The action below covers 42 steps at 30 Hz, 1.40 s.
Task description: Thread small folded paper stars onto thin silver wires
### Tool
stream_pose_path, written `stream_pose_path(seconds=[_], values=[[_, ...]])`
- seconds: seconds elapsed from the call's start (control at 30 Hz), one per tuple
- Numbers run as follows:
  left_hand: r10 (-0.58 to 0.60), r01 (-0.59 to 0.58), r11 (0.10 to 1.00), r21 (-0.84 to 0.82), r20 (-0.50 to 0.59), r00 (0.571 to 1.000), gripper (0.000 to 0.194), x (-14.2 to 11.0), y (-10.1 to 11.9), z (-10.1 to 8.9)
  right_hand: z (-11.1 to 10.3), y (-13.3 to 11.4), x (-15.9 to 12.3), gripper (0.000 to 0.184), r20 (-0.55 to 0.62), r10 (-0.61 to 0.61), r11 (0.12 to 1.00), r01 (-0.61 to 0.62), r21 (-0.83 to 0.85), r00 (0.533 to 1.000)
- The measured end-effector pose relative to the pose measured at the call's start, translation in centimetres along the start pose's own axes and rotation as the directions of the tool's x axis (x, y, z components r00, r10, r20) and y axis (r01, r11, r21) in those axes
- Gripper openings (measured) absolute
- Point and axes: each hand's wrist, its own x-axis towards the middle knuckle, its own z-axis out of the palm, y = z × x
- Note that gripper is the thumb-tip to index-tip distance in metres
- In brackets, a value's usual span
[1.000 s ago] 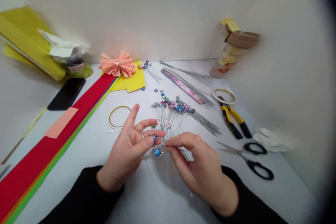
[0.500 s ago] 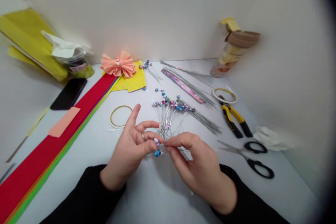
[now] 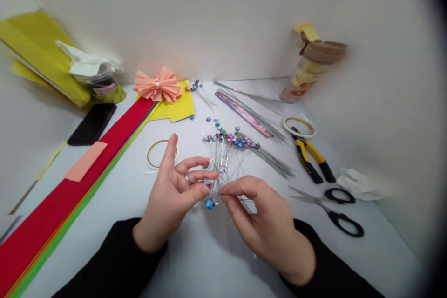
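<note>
My left hand point(image 3: 176, 191) pinches a small lilac paper star point(image 3: 207, 181) between thumb and a finger, its index finger raised. Close by on the right, my right hand point(image 3: 261, 214) closes thumb and forefinger on a thin wire point(image 3: 220, 190), partly hidden by the fingers. Just below the pinched star is a blue paper star point(image 3: 209, 204) with a wire running toward my right hand. Beyond both hands lies a fanned bunch of paper stars point(image 3: 229, 138) on wire stems, with more loose wires point(image 3: 272, 160) beside it.
Scissors point(image 3: 328, 205), pliers point(image 3: 312, 156) and a tape roll point(image 3: 298, 127) lie at right, below a tumbler point(image 3: 310, 72). Another tape roll point(image 3: 153, 154) is behind my left hand. Long red paper strips point(image 3: 87, 186), a peach bow point(image 3: 158, 84) and a phone point(image 3: 92, 124) occupy the left.
The lilac star has turned and shifted slightly up in my left fingers. My left index finger has moved a little left. My right hand stays nearly in place.
</note>
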Motion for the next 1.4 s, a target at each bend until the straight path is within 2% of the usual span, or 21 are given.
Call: stream_pose_path(seconds=[0.17, 0.5, 0.67, 0.87, 0.97, 1.17, 1.4], values=[[-0.013, 0.013, 1.0, 0.0, -0.025, 1.0, 0.103, -0.11, 0.16, 0.21, 0.03, 0.01, 0.02, 0.016, -0.007, 0.008, 1.0, -0.008, -0.014, 1.0], [-0.043, 0.044, 0.999, -0.02, 0.05, 0.998, 0.098, -0.2, 0.13, 0.12, 0.04, -0.08, 0.19, 0.014, -0.013, 0.004, 0.999, -0.005, -0.037, 1.0], [-0.038, 0.031, 0.995, 0.094, 0.073, 0.997, 0.106, -0.32, 0.4, 0.36, 0.01, -0.08, 0.08, 0.015, 0.004, 0.007, 1.0, -0.007, 0.002, 1.0], [-0.014, -0.011, 0.974, 0.226, 0.108, 0.994, 0.11, -0.91, 0.58, 0.68, -0.12, -0.32, -0.01, 0.02, -0.029, -0.003, 0.998, 0.005, 0.063, 1.0], [-0.003, -0.019, 0.981, 0.193, 0.115, 0.993, 0.113, -0.99, 0.49, 0.66, -0.03, -0.32, -0.01, 0.017, -0.026, 0.018, 0.999, -0.017, 0.041, 1.0], [0.026, -0.03, 0.995, 0.098, 0.05, 0.998, 0.116, -0.59, 0.19, 0.74, 0.0, -0.37, 0.32, 0.021, -0.057, 0.014, 0.998, -0.01, 0.067, 0.998], [0.063, -0.066, 0.991, 0.115, 0.031, 0.998, 0.114, -0.43, -0.16, 0.55, 0.08, -0.27, 0.3, 0.022, -0.076, 0.004, 0.999, 0.0, 0.05, 0.997]])
